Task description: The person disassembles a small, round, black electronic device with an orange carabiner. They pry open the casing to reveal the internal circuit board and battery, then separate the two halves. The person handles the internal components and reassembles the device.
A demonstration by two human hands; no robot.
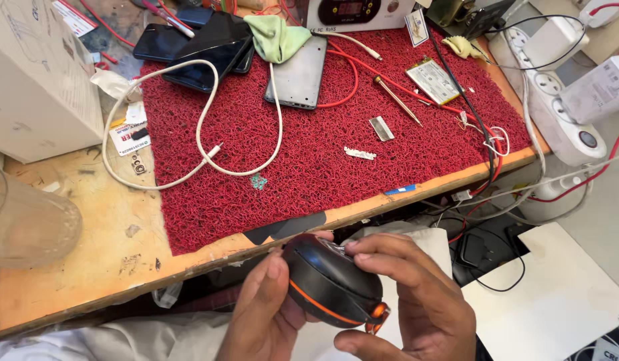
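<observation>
Both hands hold a small black oval device (331, 284) with an orange stripe and an orange tip, below the front edge of the workbench. My left hand (266, 311) cups it from underneath, thumb resting on its left side. My right hand (416, 297) wraps it from the right, fingertips pressing on a shiny patch at its top. The device's underside is hidden by my palms.
A red bristly mat (309, 160) covers the wooden bench (75, 267). On the mat lie a white cable (202, 144), several dark phones (209, 50), a grey phone body (299, 73), a green cloth (277, 35), a flat battery (433, 80) and a thin tool (397, 100). A power strip (556, 100) sits right; a clear cup (25, 224) left.
</observation>
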